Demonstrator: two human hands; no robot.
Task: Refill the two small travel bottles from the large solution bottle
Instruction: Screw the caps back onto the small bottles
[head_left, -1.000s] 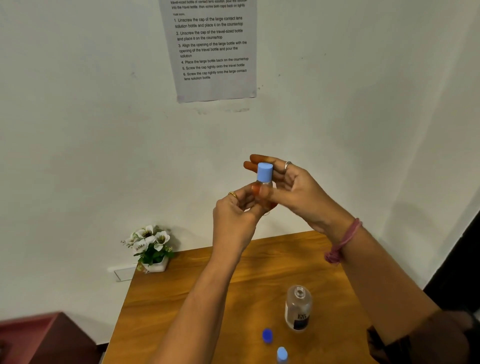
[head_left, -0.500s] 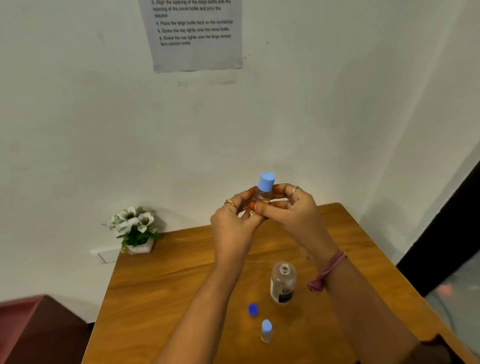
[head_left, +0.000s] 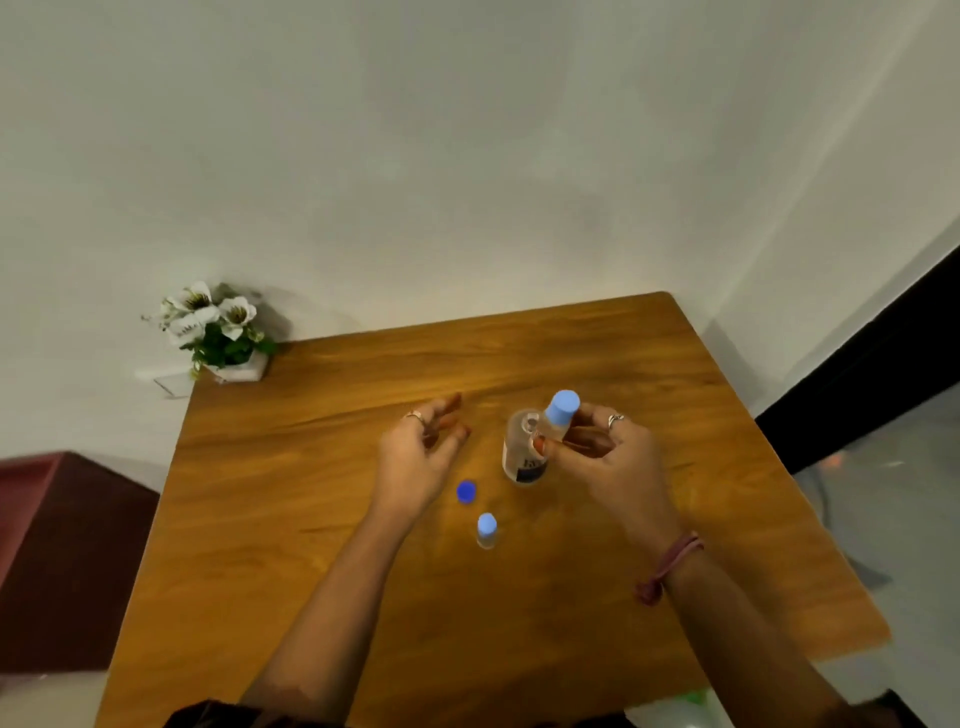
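The right hand (head_left: 605, 457) pinches a small travel bottle (head_left: 555, 423) between thumb and fingertips, holding it tilted above the desk (head_left: 311, 519); its body is clear plastic and its rounded cylindrical cap is pale blue and matte. Directly behind it in this view stands the large solution bottle (head_left: 522, 457), clear and round-shouldered with a dark label low on its side and an open, uncapped neck; whether the two bottles touch cannot be told. The left hand (head_left: 421, 457) is released, fingers loosely spread and holding nothing, above the wood. A flat, round, deep-blue cap (head_left: 466, 491) lies on the desk just beside that hand. Nearer the person, a second travel bottle (head_left: 487, 530) stands upright, pale-blue cap on. The desk is smooth, warm-brown wood with streaked grain. At its far left corner sit white flowers (head_left: 213, 327) in a small white pot.
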